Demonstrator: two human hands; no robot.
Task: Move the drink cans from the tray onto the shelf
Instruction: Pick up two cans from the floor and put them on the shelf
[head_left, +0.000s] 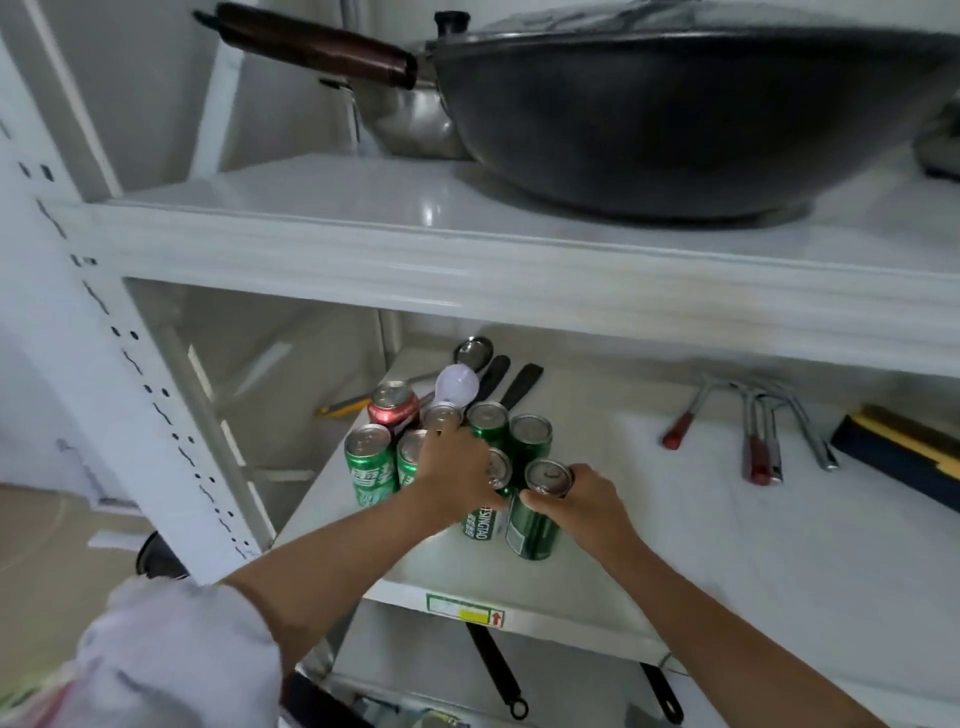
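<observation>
while your right hand (587, 501) gripped a green can (537, 512) low on the shelf (779, 519), your left hand (457, 470) clasped a neighbouring can (480, 519) at centre frame; next you'd likely release and withdraw, tray unseen.

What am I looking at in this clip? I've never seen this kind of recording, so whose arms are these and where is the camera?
There is only one picture, taken by a wide-angle camera worn on a person's head, looking forward and down, so the two bare arms reaching in are the wearer's own. No machine is involved.

They reach into a white metal shelf. On that level stands a cluster of drink cans: several green ones and one red can at the back. The right hand is wrapped around the nearest green can. The left hand rests among the cans with its fingers on their tops; what it grips is hidden.

Behind lie a light bulb and dark utensils; to the right, red-handled tools. The level above holds a large wok.
</observation>
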